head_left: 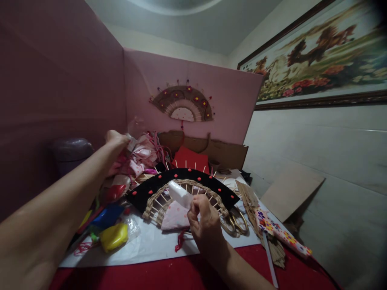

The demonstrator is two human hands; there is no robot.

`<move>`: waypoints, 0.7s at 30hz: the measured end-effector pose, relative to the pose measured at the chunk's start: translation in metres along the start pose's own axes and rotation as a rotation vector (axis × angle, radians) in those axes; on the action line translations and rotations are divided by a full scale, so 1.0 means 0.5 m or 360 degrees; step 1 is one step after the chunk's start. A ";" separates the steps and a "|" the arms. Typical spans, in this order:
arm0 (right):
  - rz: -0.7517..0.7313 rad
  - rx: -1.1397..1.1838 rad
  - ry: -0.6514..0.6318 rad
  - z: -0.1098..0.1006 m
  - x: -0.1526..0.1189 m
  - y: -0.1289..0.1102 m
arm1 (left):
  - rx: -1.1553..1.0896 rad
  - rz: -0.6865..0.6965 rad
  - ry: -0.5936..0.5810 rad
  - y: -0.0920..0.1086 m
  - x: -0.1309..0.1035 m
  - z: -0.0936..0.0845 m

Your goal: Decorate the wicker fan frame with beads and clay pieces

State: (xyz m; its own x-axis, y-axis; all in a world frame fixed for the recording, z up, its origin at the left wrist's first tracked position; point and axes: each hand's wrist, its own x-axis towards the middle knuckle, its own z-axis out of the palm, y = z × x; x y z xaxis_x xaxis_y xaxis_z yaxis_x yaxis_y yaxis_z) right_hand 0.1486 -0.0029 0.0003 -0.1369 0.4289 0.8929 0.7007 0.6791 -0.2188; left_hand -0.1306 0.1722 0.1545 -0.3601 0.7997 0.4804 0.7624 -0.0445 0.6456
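Between the thumb and forefinger of my right hand (pixel 207 220), a thin white slip (pixel 180 194) is pinched; it rises over the fan (pixel 139 199) that lies just beyond those fingertips. My left hand (pixel 115 138) is well apart, out by the pink cloth pile (pixel 144 152); its fingertips are hidden, so I can't tell whether they are open or closed on anything.

Directly past the right fingers, the black band (pixel 167 178) spans the sticks with its red dots (pixel 150 192) in place, and woven cord (pixel 148 210) arches beneath it. Spotted cloth (pixel 173 218) covers part of the base beside those fingers, and a red tassel (pixel 180 241) shows nearer me. I judge the main layers done. The stick tips (pixel 195 164) look bare, and whether the slip is fixed to anything I can't tell. Gold-handled scissors (pixel 233 219) sit unheld, right of the right hand.
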 end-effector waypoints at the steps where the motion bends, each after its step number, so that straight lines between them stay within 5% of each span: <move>1: 0.0006 -0.0003 -0.0006 -0.001 0.000 -0.001 | 0.0093 -0.0085 0.0045 0.001 -0.006 -0.004; 5: 0.0015 -0.0009 -0.0005 -0.003 0.002 -0.003 | 0.0307 -0.0237 0.0080 0.020 -0.027 -0.023; 15: 0.0014 -0.0016 0.0050 -0.003 0.004 -0.004 | 0.0324 0.0024 -0.0142 0.072 -0.065 -0.035; 21: 0.0039 -0.0027 0.0037 -0.005 0.006 -0.004 | 0.0355 0.0070 -0.0350 0.054 -0.069 -0.015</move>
State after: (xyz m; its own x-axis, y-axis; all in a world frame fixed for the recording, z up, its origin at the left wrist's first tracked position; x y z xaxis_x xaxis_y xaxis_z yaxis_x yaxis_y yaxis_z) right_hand 0.1483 -0.0044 0.0044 -0.1034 0.4314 0.8962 0.7153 0.6584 -0.2344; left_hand -0.1015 0.1389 0.1599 -0.2178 0.9112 0.3497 0.8826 0.0310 0.4691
